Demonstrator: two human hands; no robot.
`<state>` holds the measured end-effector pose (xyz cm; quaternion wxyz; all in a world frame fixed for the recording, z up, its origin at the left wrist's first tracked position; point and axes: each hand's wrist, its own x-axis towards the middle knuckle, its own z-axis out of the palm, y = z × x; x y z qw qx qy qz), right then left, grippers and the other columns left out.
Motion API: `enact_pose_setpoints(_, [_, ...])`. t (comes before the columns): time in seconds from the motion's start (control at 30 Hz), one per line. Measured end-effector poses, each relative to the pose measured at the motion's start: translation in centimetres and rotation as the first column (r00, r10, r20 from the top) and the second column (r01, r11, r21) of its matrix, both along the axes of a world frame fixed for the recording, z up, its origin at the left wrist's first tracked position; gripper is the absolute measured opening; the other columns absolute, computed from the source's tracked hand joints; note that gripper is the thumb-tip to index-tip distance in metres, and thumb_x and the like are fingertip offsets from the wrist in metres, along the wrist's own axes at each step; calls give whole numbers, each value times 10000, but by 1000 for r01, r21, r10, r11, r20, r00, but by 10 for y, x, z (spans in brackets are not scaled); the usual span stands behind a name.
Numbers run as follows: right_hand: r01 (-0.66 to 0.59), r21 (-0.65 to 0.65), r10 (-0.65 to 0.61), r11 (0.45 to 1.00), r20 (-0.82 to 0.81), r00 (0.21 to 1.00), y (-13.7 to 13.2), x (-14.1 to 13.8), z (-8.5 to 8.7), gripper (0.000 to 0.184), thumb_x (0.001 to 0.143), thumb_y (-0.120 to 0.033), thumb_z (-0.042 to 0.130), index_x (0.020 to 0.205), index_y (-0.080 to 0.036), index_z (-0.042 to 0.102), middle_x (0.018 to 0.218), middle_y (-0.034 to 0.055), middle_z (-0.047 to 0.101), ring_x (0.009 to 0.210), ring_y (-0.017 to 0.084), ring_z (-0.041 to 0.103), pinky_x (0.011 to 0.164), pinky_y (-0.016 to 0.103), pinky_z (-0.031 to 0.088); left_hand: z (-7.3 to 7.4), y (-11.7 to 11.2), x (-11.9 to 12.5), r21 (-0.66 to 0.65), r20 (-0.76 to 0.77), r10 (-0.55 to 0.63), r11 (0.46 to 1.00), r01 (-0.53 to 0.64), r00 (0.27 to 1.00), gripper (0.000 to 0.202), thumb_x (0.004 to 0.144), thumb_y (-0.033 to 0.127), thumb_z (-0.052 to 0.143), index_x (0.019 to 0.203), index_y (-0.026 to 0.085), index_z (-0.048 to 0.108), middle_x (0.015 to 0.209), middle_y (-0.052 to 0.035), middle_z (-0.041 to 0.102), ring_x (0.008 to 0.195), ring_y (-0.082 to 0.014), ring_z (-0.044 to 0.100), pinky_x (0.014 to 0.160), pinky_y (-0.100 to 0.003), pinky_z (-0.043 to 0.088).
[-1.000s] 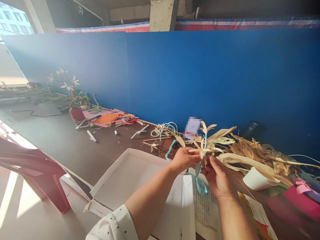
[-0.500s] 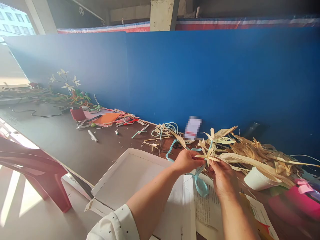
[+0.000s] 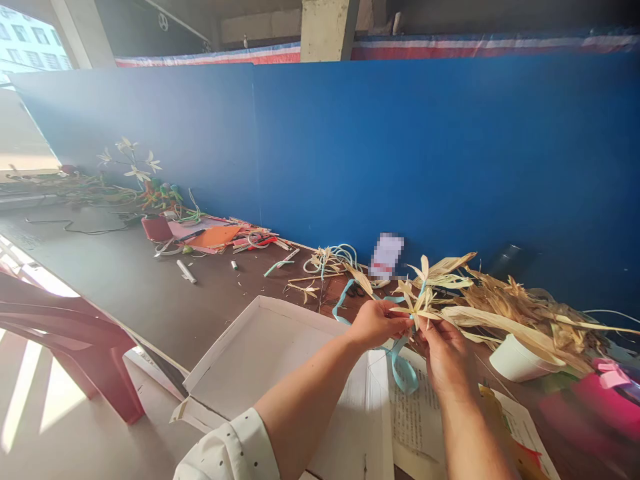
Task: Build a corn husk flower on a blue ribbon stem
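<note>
A pale corn-husk flower (image 3: 416, 307) with pointed petals is between my two hands, over the right edge of the white box lid. My left hand (image 3: 377, 323) pinches it from the left, thumb and fingers closed near its base. From the right, my right hand (image 3: 445, 340) closes its fingers at the same flower; the fingertips are partly hidden. A light blue ribbon (image 3: 404, 375) hangs in a loop below the flower, and another stretch of it curls to the left of my hands. Behind the flower, more husk petals (image 3: 424, 270) stand up.
An open white box lid (image 3: 260, 360) lies in front, beside printed paper (image 3: 415, 420). Dry husks (image 3: 520, 300) pile at right by a white cup (image 3: 523, 360). A phone (image 3: 387, 257) leans on the blue partition (image 3: 400, 147). Craft scraps and a red thread spool (image 3: 157, 229) lie left; a red chair (image 3: 95, 353) stands nearby.
Both hands stay at the flower with almost no movement. The hanging ribbon loop has shifted very slightly.
</note>
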<state>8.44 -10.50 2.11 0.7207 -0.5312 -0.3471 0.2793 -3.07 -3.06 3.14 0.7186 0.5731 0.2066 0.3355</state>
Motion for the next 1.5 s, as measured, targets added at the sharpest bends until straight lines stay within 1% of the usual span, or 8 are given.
enact_pose_setpoints(0.13, [14,8,-15,1000,71,997,2,1,-1,310,691,-455,730,876,-213,674,697,-2,620,594,124,501,575,266,420,-1,0,3,-31,54,1,1000,1,999,300,598,327,755,747,93,641,632,-12,583,573,-90,521,603,-240,456])
enact_pose_setpoints(0.37, [59,14,-61,998,140,988,4,0,-1,350,678,-516,709,860,-218,679,739,30,654,623,167,550,598,315,443,3,-2,3,-44,87,-15,999,19,996,304,568,324,767,742,94,669,629,-13,596,567,-88,519,599,-233,461])
enact_pose_setpoints(0.6, [80,-5,-78,997,169,983,4,3,-4,371,680,-545,691,869,-225,675,737,29,654,650,184,570,613,327,452,-6,1,6,35,62,-5,999,2,998,212,641,266,691,776,103,679,660,-20,612,568,-90,519,637,-261,477])
enact_pose_setpoints(0.87, [72,79,-79,994,91,993,5,0,-2,318,667,-433,740,876,-206,664,798,36,653,744,188,596,681,335,469,4,-3,3,-72,64,57,996,-53,996,147,644,180,657,759,88,671,650,-26,612,532,-82,532,592,-246,481])
enact_pose_setpoints(1.03, [90,78,-95,993,70,993,3,-6,4,348,625,-423,760,881,-210,659,791,24,650,699,167,568,677,329,449,7,-5,1,-49,77,61,997,-57,995,116,644,158,632,730,89,670,612,-17,596,510,-73,516,562,-226,466])
enact_pose_setpoints(1.17, [122,50,-128,991,142,982,-1,-12,12,319,643,-457,735,823,-208,645,639,-12,577,582,135,486,602,301,415,3,-3,3,-40,85,45,998,-41,995,140,652,197,654,738,90,680,620,-18,598,523,-72,517,574,-226,470])
enact_pose_setpoints(1.27, [177,12,-175,984,204,963,-3,-16,17,306,668,-475,707,787,-202,639,580,-18,525,570,140,472,588,297,405,-4,1,6,-37,63,44,998,-41,997,190,653,229,680,785,91,689,654,-30,620,558,-87,546,605,-243,489])
enact_pose_setpoints(1.5, [223,38,-226,974,196,954,0,-15,16,363,645,-487,719,852,-202,635,743,28,604,671,163,525,619,303,426,-11,2,8,43,13,38,998,-38,999,279,676,293,711,872,95,691,742,-59,670,633,-119,593,667,-264,511])
